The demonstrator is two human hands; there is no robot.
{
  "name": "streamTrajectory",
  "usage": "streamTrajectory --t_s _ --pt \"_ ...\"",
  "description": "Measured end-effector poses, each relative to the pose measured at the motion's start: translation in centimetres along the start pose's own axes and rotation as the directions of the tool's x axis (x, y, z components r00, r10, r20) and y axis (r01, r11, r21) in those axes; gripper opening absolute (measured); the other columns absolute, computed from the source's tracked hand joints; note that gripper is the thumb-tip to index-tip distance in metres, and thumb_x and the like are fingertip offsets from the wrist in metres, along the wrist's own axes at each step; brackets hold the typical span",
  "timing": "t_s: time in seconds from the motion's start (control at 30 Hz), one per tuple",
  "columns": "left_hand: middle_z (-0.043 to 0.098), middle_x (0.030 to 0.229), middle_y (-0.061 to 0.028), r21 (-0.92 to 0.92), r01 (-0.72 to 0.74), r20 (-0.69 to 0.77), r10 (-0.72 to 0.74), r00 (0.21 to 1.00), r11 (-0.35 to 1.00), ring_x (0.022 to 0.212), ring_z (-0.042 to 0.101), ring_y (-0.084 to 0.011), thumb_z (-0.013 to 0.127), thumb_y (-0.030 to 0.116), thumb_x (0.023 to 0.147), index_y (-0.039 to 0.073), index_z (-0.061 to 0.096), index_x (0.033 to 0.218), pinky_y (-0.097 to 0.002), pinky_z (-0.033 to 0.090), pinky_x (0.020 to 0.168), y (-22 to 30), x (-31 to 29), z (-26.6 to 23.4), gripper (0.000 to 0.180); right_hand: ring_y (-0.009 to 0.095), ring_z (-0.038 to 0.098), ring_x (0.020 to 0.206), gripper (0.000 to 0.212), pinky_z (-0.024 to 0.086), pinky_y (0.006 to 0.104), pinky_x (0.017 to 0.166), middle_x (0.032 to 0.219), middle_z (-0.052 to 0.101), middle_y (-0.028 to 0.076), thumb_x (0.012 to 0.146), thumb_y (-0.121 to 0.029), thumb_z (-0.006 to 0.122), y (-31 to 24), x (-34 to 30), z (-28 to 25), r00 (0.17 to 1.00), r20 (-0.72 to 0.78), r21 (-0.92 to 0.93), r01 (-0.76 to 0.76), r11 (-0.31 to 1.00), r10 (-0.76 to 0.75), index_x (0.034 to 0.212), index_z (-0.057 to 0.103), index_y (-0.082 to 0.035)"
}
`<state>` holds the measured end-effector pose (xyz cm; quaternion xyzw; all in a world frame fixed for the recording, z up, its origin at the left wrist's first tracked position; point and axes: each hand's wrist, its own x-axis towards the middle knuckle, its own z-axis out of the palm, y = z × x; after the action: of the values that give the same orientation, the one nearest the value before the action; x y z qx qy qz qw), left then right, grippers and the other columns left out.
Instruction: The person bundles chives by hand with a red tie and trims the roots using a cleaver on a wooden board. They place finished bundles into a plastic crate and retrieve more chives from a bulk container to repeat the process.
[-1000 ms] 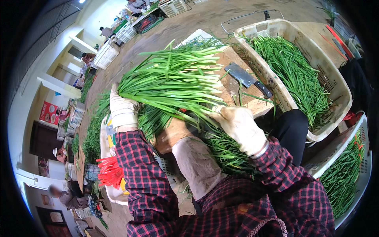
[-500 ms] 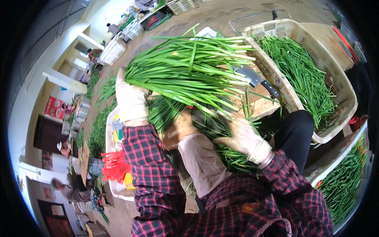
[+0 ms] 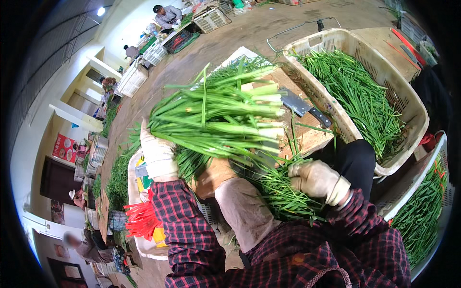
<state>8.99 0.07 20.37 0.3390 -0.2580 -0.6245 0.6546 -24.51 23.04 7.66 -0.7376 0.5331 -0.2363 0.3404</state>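
Observation:
My left hand [image 3: 157,152], in a pale glove, is closed round the leafy end of a large bunch of green garlic chives [image 3: 206,117]. The bunch lies sideways above my knees, its pale cut stems pointing right. My right hand [image 3: 317,180], also gloved, has its fingers curled into thin loose chives [image 3: 283,185] over my lap; how many blades it grips is hidden. Beyond the stem ends, a cleaver [image 3: 294,102] with a black handle rests on a wooden board [image 3: 312,142].
At right stands a cream plastic crate [image 3: 331,93] of chives, with another crate [image 3: 391,206] of bundled chives nearer me. A white basket [image 3: 150,244] with red strips [image 3: 141,214] is at left. Several people work farther off along the wall.
My right hand has drawn back from the stem ends toward my right knee and curled its fingers. The bunch in my left hand has dipped and shifted left, its stem ends now more even.

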Motion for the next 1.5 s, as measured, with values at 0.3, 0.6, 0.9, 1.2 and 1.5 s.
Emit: streamTrajectory --t_s 0.3,0.6,0.9,1.2,1.5 --pt "0.066 0.107 -0.0173 0.074 0.093 -0.002 -0.093 0.996 0.993 0.097 0.062 -0.0343 0.056 0.034 0.093 0.0 0.061 0.111 -0.0507 0.051 0.089 -4.2 -1.5 3.0 0.039 0.02 0.059 0.1 0.04 0.048 0.0347 0.085 0.115 0.06 0.006 0.098 -0.034 0.049 1.5 9.1 -1.1 0.96 -0.273 0.654 0.237 0.719 -0.069 0.125 0.051 -0.004" --pt "0.064 0.11 -0.0162 0.024 0.044 -0.137 -0.04 0.99 0.999 0.098 0.061 -0.0351 0.055 0.037 0.092 0.004 0.06 0.108 -0.0549 0.047 0.09 -1.4 0.2 -4.1 0.037 0.008 0.038 0.045 0.026 0.046 0.029 0.053 0.055 0.037 -0.005 0.099 -0.026 0.052 1.0 -2.1 2.0 0.98 0.141 0.99 -0.134 -0.053 0.138 0.079 0.052 -0.01" --pt "0.066 0.103 -0.0175 0.017 0.092 -0.113 -0.09 0.99 0.996 0.091 0.063 -0.0344 0.052 0.038 0.093 0.002 0.059 0.105 -0.0525 0.051 0.084 -3.1 -2.0 -1.3 0.038 0.023 0.06 0.087 0.035 0.047 0.0327 0.082 0.095 0.064 0.015 0.097 -0.032 0.052 -2.2 4.6 -1.0 0.992 -0.101 0.263 -0.049 0.964 0.078 0.112 0.061 -0.001" --pt "0.067 0.098 -0.0156 0.02 0.182 -0.051 -0.181 0.982 0.983 0.086 0.064 -0.0337 0.06 0.036 0.09 0.003 0.062 0.102 -0.053 0.051 0.082 -3.9 -2.9 0.0 0.035 0.012 0.059 0.083 0.032 0.047 0.0253 0.072 0.102 0.064 0.002 0.094 -0.026 0.06 -4.5 6.6 4.1 0.989 -0.095 0.986 0.079 0.145 0.112 0.118 0.058 -0.005" --pt "0.067 0.095 -0.0143 0.033 0.191 -0.152 -0.184 0.971 0.981 0.082 0.064 -0.0335 0.06 0.038 0.09 0.005 0.062 0.101 -0.0531 0.053 0.079 -4.5 -1.4 0.1 0.035 0.018 0.065 0.073 0.028 0.05 0.0285 0.067 0.079 0.067 0.008 0.097 -0.026 0.053 -2.8 4.0 5.6 0.956 -0.233 0.926 0.162 0.342 0.176 0.101 0.062 0.0"
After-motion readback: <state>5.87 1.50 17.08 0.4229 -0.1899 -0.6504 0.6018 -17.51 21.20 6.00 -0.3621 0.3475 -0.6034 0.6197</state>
